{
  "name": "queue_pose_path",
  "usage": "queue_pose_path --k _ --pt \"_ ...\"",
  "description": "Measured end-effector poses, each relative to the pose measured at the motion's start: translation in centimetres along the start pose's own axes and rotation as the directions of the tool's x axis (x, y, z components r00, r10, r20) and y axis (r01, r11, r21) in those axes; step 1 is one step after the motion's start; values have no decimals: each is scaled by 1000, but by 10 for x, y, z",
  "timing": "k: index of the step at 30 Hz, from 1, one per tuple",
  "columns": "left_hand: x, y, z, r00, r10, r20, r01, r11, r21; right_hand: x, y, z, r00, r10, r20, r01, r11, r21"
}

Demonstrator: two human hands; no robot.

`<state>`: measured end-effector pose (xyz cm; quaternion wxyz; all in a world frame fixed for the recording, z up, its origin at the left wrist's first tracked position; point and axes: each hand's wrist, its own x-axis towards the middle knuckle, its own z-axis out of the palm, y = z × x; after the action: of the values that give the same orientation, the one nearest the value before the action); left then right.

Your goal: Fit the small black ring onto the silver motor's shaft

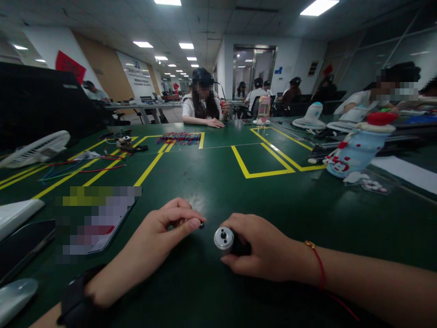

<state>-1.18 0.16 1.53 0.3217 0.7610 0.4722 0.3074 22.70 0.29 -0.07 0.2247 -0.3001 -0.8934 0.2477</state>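
Note:
Low in the middle of the head view, my right hand [259, 246] is wrapped around a black cylinder with a silver metal end [224, 238]. Its round face points toward me and shows a dark centre and small dark holes; the rest is hidden in my palm. Just left of it, my left hand [174, 223] pinches a small dark piece [201, 225] between thumb and forefinger, too small to name. A short gap separates the piece from the metal end. Both hands are over the green table [191, 182].
Left lie a phone [112, 223], a white mouse [17, 291], loose wires [102, 168] and a white fan [37, 148]. A pile of coloured wires [179, 138] is farther back. Right stand a light-blue bottle [358, 150] and small fans [310, 117]. A person [201, 102] sits opposite.

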Motion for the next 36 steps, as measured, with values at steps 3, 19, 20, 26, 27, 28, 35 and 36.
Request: queue_pose_path --k 3,19,20,26,27,28,35,36 --pt "0 -6 2 983 26 180 -37 997 61 -1 1 0 1000 11 -2 -11 1000 8" --pt "3 -20 6 996 31 89 -37 997 67 -2 0 0 999 46 7 -46 998 48" --pt "3 -21 5 999 6 45 -9 998 66 -2 -1 0 999 48 9 -48 998 48" --pt "3 -19 2 999 -50 22 48 997 67 -1 0 -1 998 53 25 -54 998 35" --pt "3 -17 3 998 -52 34 49 996 69 -1 0 -1 998 53 23 -54 998 33" --pt "3 -16 3 997 -53 52 49 996 72 -1 0 -1 998 52 22 -53 998 33" --pt "-1 -9 2 978 3 208 -26 994 109 -1 -2 -1 998 51 37 -52 998 33" --pt "-2 -9 2 973 19 228 -48 991 124 -1 -2 -1 998 53 38 -55 998 32"
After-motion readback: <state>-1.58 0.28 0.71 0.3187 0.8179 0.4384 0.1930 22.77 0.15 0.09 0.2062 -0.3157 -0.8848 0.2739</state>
